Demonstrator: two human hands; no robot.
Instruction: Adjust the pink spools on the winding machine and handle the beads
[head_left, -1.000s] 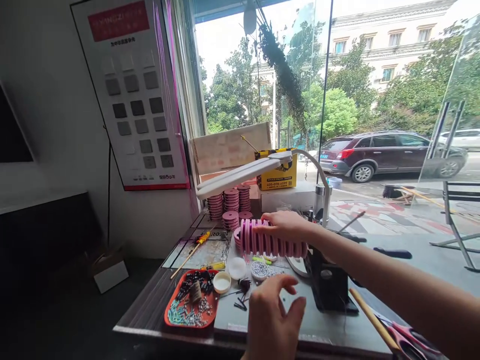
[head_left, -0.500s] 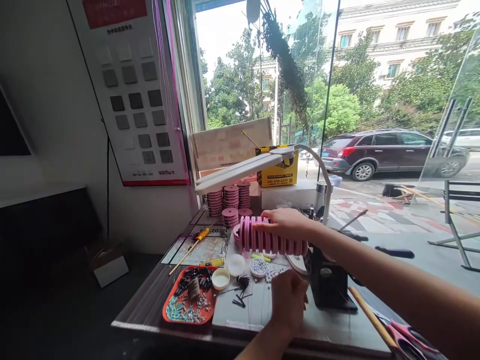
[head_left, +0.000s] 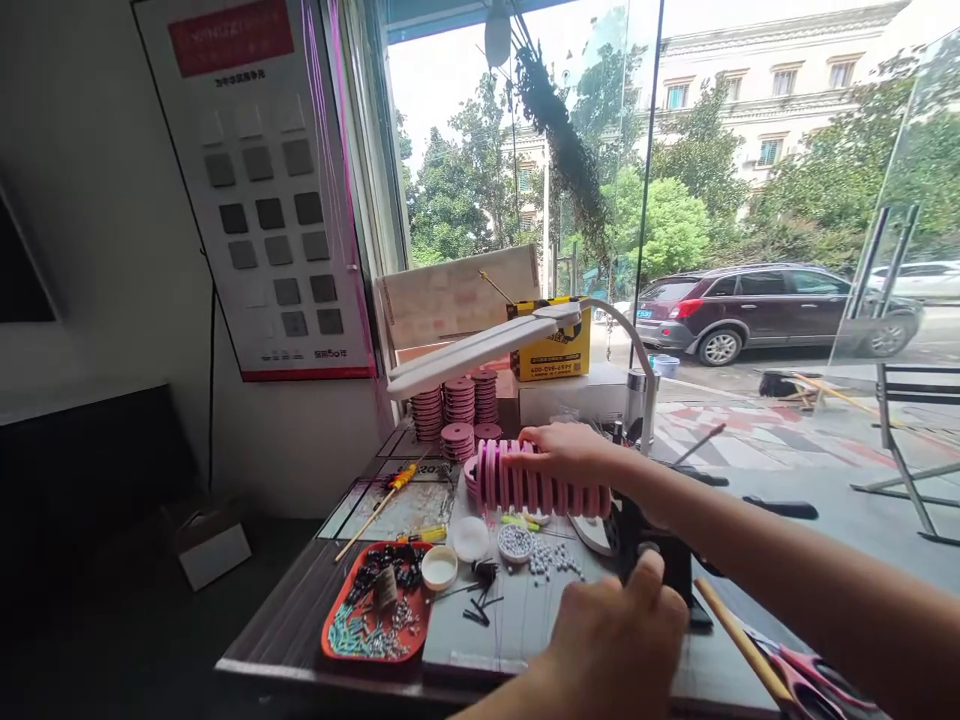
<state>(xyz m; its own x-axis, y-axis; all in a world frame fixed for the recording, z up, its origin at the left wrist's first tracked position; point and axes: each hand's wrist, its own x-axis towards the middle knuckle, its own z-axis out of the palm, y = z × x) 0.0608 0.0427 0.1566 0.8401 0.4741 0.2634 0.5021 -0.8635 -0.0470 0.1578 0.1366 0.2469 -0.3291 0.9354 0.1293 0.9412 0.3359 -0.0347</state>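
Observation:
A row of pink flat spools [head_left: 544, 492] lies sideways in front of the black machine [head_left: 664, 575] on the table. My right hand [head_left: 566, 450] rests over the top of the row, its fingers curled onto the spools. Lower down, my left hand [head_left: 619, 625] is a loose fist against the front of the machine. One of its fingers points up and overlaps a round knob [head_left: 648, 549]; I cannot tell whether it touches. What the curled fingers hold, if anything, is hidden. Small grey-white beads [head_left: 551, 560] lie scattered left of this hand.
A red tray [head_left: 375, 605] with small parts, white lids [head_left: 471, 539] and a bead dish [head_left: 516, 543] sit to the left. Pink spool stacks [head_left: 459, 400] stand behind under a white lamp [head_left: 480, 352]. A wooden stick [head_left: 742, 640] and scissors [head_left: 810, 680] lie at right.
My left hand has moved right and up to the machine's front, uncovering more loose beads. My right hand stays on the spools. The view has shifted slightly.

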